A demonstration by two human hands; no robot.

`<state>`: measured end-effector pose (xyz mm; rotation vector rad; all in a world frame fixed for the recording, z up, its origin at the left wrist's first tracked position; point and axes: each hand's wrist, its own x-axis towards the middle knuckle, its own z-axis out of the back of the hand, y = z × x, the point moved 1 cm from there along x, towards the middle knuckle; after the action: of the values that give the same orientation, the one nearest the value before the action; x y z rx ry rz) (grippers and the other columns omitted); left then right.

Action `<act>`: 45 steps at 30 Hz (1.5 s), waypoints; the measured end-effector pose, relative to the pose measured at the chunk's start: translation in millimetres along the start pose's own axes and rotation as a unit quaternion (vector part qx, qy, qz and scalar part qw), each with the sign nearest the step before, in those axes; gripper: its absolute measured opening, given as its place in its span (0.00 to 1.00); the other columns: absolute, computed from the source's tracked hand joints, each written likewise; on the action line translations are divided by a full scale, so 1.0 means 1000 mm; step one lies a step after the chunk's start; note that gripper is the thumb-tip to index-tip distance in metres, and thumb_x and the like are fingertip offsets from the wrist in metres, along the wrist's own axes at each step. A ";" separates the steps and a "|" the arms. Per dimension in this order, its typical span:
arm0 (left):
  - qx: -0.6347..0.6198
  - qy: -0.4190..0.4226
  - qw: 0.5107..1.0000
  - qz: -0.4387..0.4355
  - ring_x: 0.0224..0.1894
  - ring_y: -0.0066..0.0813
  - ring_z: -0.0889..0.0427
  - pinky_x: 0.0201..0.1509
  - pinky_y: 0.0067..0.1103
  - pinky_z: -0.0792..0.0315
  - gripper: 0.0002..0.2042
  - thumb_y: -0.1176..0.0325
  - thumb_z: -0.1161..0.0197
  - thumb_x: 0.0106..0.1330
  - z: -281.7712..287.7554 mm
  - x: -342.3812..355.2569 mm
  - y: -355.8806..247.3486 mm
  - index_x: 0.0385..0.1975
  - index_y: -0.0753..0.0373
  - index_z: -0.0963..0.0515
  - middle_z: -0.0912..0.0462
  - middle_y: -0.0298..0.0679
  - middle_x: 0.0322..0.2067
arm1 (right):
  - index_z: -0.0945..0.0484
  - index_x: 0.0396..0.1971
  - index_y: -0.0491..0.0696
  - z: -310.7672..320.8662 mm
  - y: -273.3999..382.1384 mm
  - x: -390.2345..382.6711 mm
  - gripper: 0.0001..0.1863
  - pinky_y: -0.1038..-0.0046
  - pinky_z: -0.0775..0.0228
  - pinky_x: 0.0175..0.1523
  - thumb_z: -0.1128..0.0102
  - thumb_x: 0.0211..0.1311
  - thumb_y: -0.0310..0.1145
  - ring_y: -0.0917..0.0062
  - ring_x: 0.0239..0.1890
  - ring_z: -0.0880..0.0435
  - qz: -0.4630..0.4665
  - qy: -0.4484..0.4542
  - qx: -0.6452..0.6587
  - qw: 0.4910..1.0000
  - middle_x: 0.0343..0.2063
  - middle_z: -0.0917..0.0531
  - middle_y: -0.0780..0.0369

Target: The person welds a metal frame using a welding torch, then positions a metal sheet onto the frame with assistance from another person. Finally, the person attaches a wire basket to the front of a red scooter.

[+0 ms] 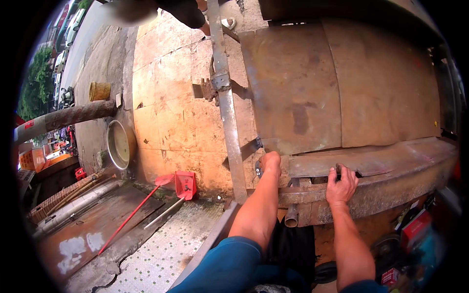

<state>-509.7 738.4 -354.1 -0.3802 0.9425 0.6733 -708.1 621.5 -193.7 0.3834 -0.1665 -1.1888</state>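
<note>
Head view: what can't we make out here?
All in the head view:
Left hand: what its fingers close on, hidden by the hand itself.
Right hand: whether its fingertips pinch anything, too small to tell.
Person at top: mostly cut off by the upper edge, partly blurred.
Vehicles: details too small.
</note>
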 end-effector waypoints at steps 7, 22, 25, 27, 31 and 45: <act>0.147 -0.024 0.984 -0.097 0.63 0.50 0.34 0.66 0.35 0.39 0.36 0.62 0.51 0.62 0.000 -0.041 -0.016 0.70 0.58 0.57 0.39 0.55 0.63 | 0.21 0.37 0.46 -0.003 -0.005 -0.001 0.13 0.65 0.38 0.50 0.39 0.53 0.37 0.66 0.40 0.23 -0.004 0.010 0.001 1.000 0.33 0.18 0.61; 0.048 0.009 0.995 -0.088 0.39 0.45 0.21 0.41 0.42 0.27 0.26 0.66 0.49 0.61 0.012 0.002 -0.028 0.62 0.58 0.41 0.24 0.52 0.48 | 0.21 0.35 0.47 0.000 -0.004 -0.001 0.12 0.65 0.38 0.49 0.39 0.52 0.36 0.67 0.38 0.23 -0.005 0.003 0.017 1.000 0.30 0.18 0.62; 0.054 0.034 0.993 -0.097 0.27 0.41 0.22 0.27 0.37 0.29 0.28 0.67 0.51 0.61 0.019 -0.035 -0.035 0.64 0.59 0.44 0.22 0.49 0.43 | 0.21 0.35 0.47 0.001 -0.004 0.001 0.12 0.65 0.38 0.50 0.39 0.52 0.36 0.67 0.38 0.23 -0.008 -0.002 0.014 1.000 0.30 0.18 0.63; 0.027 0.043 0.992 -0.116 0.21 0.38 0.24 0.21 0.32 0.33 0.30 0.68 0.51 0.61 0.019 -0.039 -0.033 0.66 0.60 0.48 0.22 0.48 0.40 | 0.21 0.35 0.47 0.001 -0.003 0.002 0.12 0.65 0.38 0.50 0.39 0.52 0.36 0.67 0.38 0.23 -0.009 -0.001 0.015 1.000 0.30 0.18 0.63; -0.066 0.119 0.981 -0.138 0.19 0.32 0.27 0.17 0.28 0.37 0.32 0.71 0.48 0.58 0.015 -0.065 -0.031 0.66 0.60 0.48 0.23 0.46 0.34 | 0.21 0.35 0.48 0.000 -0.005 -0.002 0.12 0.66 0.38 0.50 0.38 0.52 0.36 0.68 0.38 0.23 -0.015 -0.004 0.017 1.000 0.31 0.18 0.63; 0.012 0.432 0.847 -0.309 0.28 0.18 0.25 0.31 0.18 0.29 0.17 0.70 0.41 0.65 0.104 -0.245 -0.002 0.52 0.70 0.29 0.22 0.34 0.28 | 0.21 0.34 0.46 -0.002 -0.006 -0.001 0.11 0.65 0.37 0.49 0.40 0.53 0.37 0.65 0.38 0.23 -0.002 -0.020 -0.005 1.000 0.31 0.18 0.60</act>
<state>-544.7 708.7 -92.0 -0.9607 1.5695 -0.1576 -712.9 621.1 -197.8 0.3510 -0.1952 -1.2021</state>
